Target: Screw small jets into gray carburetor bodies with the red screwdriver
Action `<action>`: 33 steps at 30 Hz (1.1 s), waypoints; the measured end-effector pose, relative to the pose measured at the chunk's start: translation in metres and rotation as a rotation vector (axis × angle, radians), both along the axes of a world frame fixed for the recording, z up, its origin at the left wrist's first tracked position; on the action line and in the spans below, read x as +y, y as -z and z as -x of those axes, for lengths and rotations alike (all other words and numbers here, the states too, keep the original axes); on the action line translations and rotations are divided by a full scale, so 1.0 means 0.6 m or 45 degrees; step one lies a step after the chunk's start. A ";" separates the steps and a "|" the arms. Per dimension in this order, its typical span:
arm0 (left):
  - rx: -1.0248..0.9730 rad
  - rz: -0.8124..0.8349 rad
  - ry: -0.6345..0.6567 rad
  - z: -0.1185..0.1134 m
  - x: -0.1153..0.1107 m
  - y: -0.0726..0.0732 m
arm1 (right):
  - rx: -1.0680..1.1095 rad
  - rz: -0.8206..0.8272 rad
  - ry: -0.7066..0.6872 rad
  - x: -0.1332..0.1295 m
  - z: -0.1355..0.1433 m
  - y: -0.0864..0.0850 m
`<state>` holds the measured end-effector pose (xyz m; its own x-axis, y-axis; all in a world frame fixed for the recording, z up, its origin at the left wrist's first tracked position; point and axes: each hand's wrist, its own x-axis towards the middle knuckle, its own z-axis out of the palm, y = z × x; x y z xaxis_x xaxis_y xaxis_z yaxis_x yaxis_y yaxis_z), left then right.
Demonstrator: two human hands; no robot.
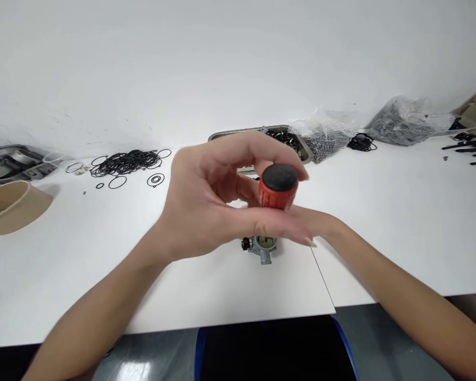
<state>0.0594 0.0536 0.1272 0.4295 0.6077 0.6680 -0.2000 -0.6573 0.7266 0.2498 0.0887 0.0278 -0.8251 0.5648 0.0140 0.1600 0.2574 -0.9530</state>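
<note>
2-handed, mid-frame: gripping red handle [275, 198] in curled left hand [218, 219] — cannot tell right hand [303, 216] grip; probably screwdriving, next needing steadiness.

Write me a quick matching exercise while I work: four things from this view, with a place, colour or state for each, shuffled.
Things:
1. red handle with black end
2. tan container
3. thin black rings
4. metal part

Descriptions:
A. partly hidden by the left hand
B. heaped on the white table
C. in the left hand's grip
D. cut off by the picture's left edge

Pairs: 1-C, 2-D, 3-B, 4-A
</note>
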 end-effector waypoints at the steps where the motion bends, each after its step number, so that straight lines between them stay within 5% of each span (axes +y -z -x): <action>1: 0.008 0.033 -0.002 0.001 0.000 0.000 | 0.026 0.015 -0.035 0.000 0.000 0.001; 7: 0.210 0.105 0.186 0.019 -0.005 -0.008 | 0.088 0.157 -0.116 -0.003 0.001 -0.002; 16: 0.211 -0.097 0.138 0.022 0.012 -0.007 | 0.116 0.135 -0.159 0.003 -0.002 0.010; 20: 0.120 -0.238 -0.011 0.016 0.017 0.000 | 0.116 0.049 -0.139 0.006 -0.003 0.018; 27: 0.217 -0.084 -0.060 0.023 0.010 0.002 | 0.095 0.147 -0.144 -0.001 -0.001 0.002; 33: 0.282 -0.162 -0.049 0.027 0.013 -0.006 | 0.109 0.202 -0.164 0.000 -0.001 0.005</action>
<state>0.0430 0.0616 0.1306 0.5521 0.5435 0.6322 -0.0180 -0.7503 0.6608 0.2503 0.0885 0.0248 -0.8903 0.4552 0.0069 0.0518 0.1164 -0.9919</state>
